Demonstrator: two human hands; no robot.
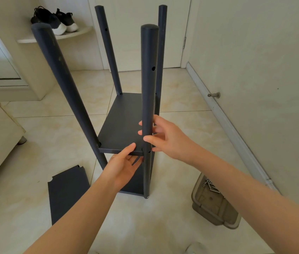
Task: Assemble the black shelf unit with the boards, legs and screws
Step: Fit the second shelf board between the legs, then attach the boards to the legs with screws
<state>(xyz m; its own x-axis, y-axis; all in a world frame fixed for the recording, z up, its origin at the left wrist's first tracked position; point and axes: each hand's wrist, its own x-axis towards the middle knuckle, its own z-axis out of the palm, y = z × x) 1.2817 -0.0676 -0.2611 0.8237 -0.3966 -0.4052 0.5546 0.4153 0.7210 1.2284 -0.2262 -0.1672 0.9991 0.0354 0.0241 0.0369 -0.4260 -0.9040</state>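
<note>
Here, left hand [125, 167] pinches the middle board [126, 121], right hand [167, 138] grips the near leg [148, 79]; best kept level, holes aligned.

Both arms in my feed are bare. The left forearm [82, 213] and the right forearm [246, 186] are uncovered from the near edge out to the fingers, and both look long, slim and smooth. The left hand [125, 165] has a short, trimmed thumbnail. The right hand [165, 138] has short nails on its fingertips too. At the near edge, between the arms, I make out a pale rounded shape [197, 248], perhaps the toe of light footwear; I cannot tell.
</note>
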